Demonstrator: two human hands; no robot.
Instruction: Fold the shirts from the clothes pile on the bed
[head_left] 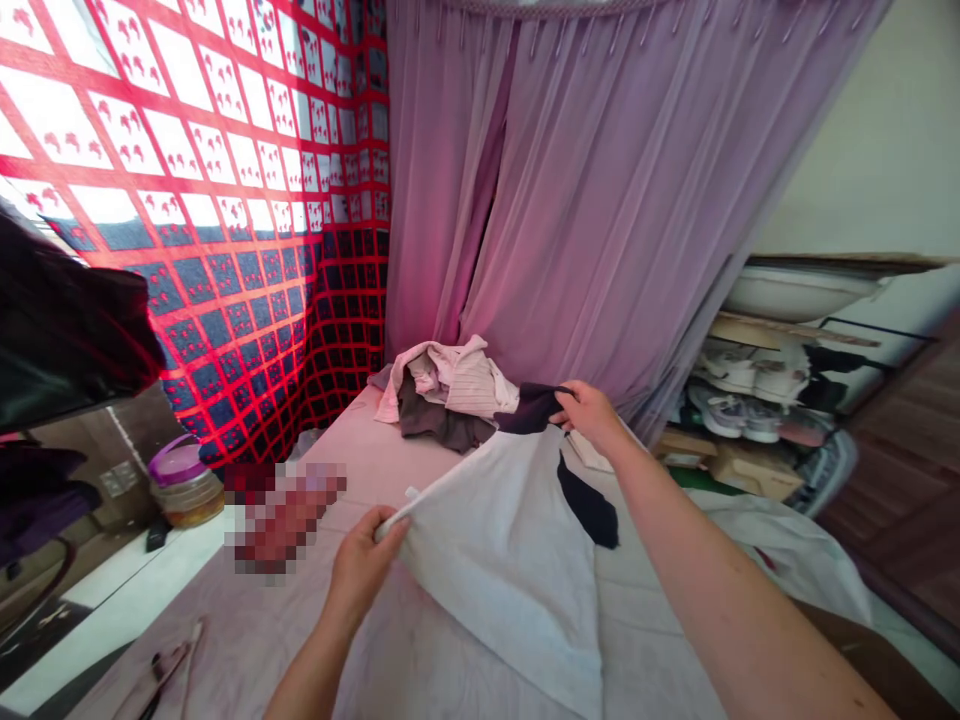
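Far left: black bag or garment (71,320), can't tell which, hanging in front of the red-grid curtain (247,230). Below it, jar (186,485) with purple lid, beside the bed (300,640). Thin sticks (193,650) at the bed's near left corner; a blurred patch farther up, contents unreadable.

Left hand (364,565): thumb and fingers pinched on the edge of the white top (510,530), right by a small white tag. Pile of clothes (457,375), pink over dark, sits just beyond the top, at the far end of the bed by the purple curtain (600,180).

Top is over the middle of the bed, stretched between the hands, lower part draping toward the near side. Black panel hangs on its right.

Right hand (589,415): pinched on the black part at the far end. Hands well apart, both gripping.

Step in hand, my read: holding the top out and straightening it. Next move calls for keeping both pinches firm and tension even, so the loose lower part lies flat without creasing.

Right: shoes (739,415) on a rack.
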